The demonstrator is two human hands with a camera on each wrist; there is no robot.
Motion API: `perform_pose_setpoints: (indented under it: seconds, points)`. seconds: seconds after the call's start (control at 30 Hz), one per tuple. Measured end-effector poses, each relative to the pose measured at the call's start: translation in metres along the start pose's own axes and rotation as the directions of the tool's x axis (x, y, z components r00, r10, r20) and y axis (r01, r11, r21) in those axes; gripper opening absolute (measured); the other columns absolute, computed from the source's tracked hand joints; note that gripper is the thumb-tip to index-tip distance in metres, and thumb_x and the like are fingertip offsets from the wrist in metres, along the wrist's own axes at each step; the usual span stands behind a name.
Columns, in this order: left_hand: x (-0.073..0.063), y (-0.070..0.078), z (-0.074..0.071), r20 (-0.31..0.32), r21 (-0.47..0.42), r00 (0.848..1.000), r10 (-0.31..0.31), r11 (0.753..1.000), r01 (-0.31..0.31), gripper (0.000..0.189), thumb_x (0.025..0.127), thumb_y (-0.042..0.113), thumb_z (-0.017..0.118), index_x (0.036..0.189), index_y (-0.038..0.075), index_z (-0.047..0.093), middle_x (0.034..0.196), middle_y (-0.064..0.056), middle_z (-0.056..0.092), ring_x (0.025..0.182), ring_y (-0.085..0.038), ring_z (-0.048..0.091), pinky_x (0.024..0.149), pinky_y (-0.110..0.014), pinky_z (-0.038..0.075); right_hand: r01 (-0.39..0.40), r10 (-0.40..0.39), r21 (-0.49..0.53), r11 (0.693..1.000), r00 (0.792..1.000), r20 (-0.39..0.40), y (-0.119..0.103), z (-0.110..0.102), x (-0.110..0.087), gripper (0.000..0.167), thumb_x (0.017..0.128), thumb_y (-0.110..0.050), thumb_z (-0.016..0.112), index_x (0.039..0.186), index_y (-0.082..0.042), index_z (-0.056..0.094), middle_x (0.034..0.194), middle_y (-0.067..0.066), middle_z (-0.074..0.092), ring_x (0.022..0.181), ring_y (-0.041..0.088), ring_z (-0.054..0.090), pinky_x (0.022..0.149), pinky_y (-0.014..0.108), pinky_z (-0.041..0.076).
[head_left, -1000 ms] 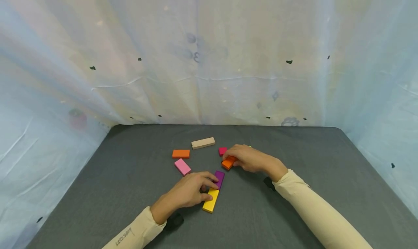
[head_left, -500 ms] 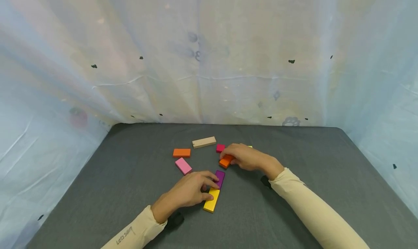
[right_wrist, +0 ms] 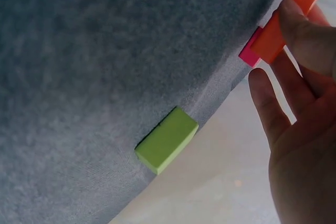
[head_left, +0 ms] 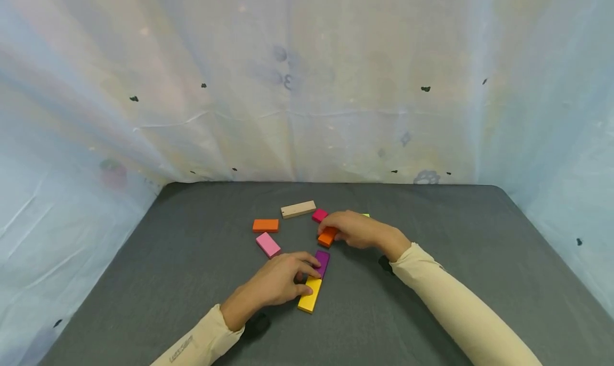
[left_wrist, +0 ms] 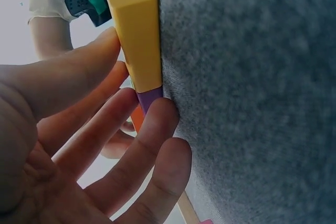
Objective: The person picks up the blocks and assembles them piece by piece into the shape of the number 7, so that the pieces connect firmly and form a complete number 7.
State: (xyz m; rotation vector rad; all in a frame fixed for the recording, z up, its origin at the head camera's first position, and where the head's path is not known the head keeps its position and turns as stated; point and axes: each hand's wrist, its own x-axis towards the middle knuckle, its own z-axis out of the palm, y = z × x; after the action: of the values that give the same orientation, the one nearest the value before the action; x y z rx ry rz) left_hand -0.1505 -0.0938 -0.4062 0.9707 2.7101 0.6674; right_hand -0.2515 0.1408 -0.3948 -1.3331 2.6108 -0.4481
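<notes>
Orange block [head_left: 326, 240] pinched in right hand [head_left: 358, 229], beyond purple block [head_left: 324, 259], apart from it. Left hand [head_left: 277, 278]: fingers spread, touching purple block and yellow block [head_left: 308, 299], laid end to end. Probably best: light left touch steadying pair, firm even pinch on orange block, clear of red block [head_left: 318, 215]. No container in view; pink block [head_left: 268, 245] on table [head_left: 192, 259].

a pale patterned sheet [head_left: 336, 62] hangs behind a grey tabletop [head_left: 168, 265].
</notes>
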Motion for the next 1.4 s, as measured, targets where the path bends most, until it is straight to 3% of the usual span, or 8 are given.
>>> perform_pose_setpoints:
  seconds: [0.27, 0.57, 0.93, 1.2, 1.4]
  points:
    - [-0.0016, -0.0018, 0.0018, 0.011, 0.008, 1.000, 0.001, 1.000, -0.001, 0.027, 0.085, 0.025, 0.080, 0.112, 0.026, 0.077, 0.128, 0.014, 0.064, 0.079, 0.001, 0.056, 0.076, -0.020, 0.046, -0.006, 0.006, 0.018, 1.000, 1.000, 0.016, -0.0045, 0.0045, -0.0025, 0.032, 0.096, 0.001, 0.059, 0.123, -0.016, 0.065, 0.125, 0.001, 0.066, 0.114, 0.018, 0.060, 0.106, 0.042, 0.047]
    - [-0.0013, -0.0044, -0.0022, -0.031, -0.003, 0.999, 0.021, 1.000, -0.021, 0.025, 0.084, 0.024, 0.080, 0.109, 0.024, 0.078, 0.126, 0.012, 0.065, 0.079, -0.001, 0.057, 0.075, -0.022, 0.046, 0.059, -0.059, 0.011, 0.998, 0.998, 0.008, -0.0045, 0.0043, 0.0020, 0.031, 0.095, 0.001, 0.062, 0.120, -0.015, 0.067, 0.119, -0.003, 0.068, 0.113, 0.016, 0.061, 0.104, 0.040, 0.049]
    - [-0.0038, -0.0020, -0.0051, -0.028, 0.011, 1.000, -0.005, 1.000, 0.005, 0.026, 0.085, 0.027, 0.079, 0.111, 0.024, 0.078, 0.129, 0.012, 0.065, 0.089, -0.003, 0.060, 0.083, -0.027, 0.050, 0.112, -0.112, 0.012, 0.994, 0.994, 0.000, -0.0046, 0.0068, 0.0051, 0.030, 0.093, 0.001, 0.065, 0.117, -0.016, 0.070, 0.117, -0.005, 0.069, 0.109, 0.012, 0.063, 0.101, 0.036, 0.051]
    - [-0.0028, -0.0037, -0.0041, -0.001, -0.022, 1.000, -0.029, 0.999, 0.029, 0.028, 0.085, 0.028, 0.079, 0.112, 0.026, 0.077, 0.129, 0.014, 0.063, 0.086, 0.000, 0.059, 0.081, -0.024, 0.049, 0.039, -0.042, 0.064, 0.997, 0.998, 0.046, -0.0060, 0.0060, 0.0073, 0.036, 0.093, 0.002, 0.064, 0.123, -0.016, 0.070, 0.128, -0.002, 0.068, 0.126, 0.017, 0.060, 0.108, 0.040, 0.047]
    - [-0.0025, -0.0036, -0.0041, -0.010, -0.015, 0.999, -0.033, 0.999, 0.033, 0.028, 0.085, 0.028, 0.079, 0.113, 0.027, 0.077, 0.130, 0.014, 0.063, 0.085, 0.000, 0.058, 0.082, -0.025, 0.049, 0.049, -0.055, 0.102, 0.994, 0.997, 0.056, -0.0047, 0.0036, 0.0063, 0.041, 0.092, 0.005, 0.064, 0.128, -0.015, 0.068, 0.132, -0.001, 0.067, 0.134, 0.022, 0.055, 0.110, 0.044, 0.045]
